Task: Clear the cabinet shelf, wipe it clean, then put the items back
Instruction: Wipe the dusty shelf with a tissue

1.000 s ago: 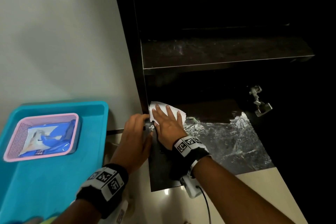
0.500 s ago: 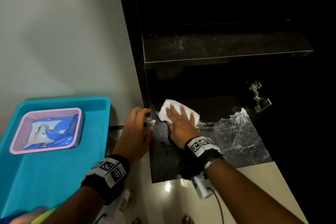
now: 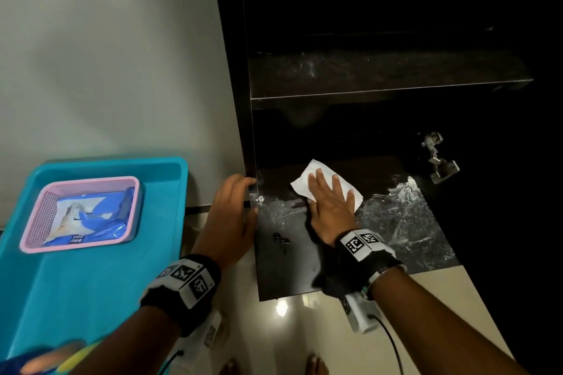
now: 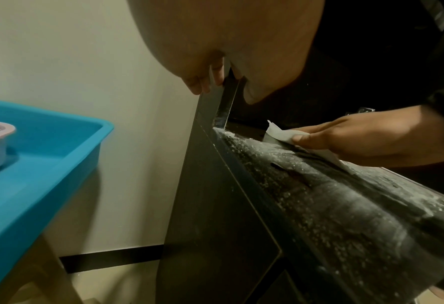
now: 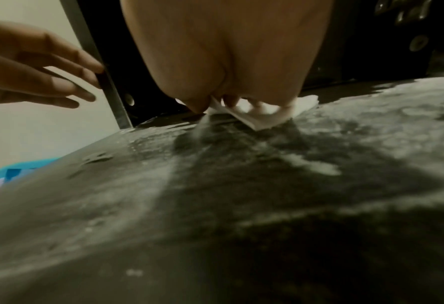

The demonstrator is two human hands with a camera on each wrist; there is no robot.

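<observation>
A white wipe (image 3: 304,183) lies on the dusty dark lower shelf (image 3: 405,228) of the cabinet. My right hand (image 3: 332,195) presses flat on the wipe with straight spread fingers, left of the shelf's middle; the wipe (image 5: 257,120) shows under the fingertips in the right wrist view. White streaks and smears cover the shelf to the right and in front of the hand. My left hand (image 3: 231,210) grips the front edge of the cabinet's left side panel (image 3: 248,131), fingers outside and thumb inside in the left wrist view (image 4: 215,82).
A blue tray (image 3: 91,283) at the left holds a pink basket (image 3: 30,222) with a blue-and-white wipes packet (image 3: 88,216). A small dark object (image 3: 280,239) lies on the shelf front left. A metal hinge (image 3: 438,161) sticks out at the right. An upper shelf (image 3: 365,73) overhangs.
My right hand has slid the wipe to the right and deeper onto the shelf, away from the left corner. My left hand stays on the side panel's edge.
</observation>
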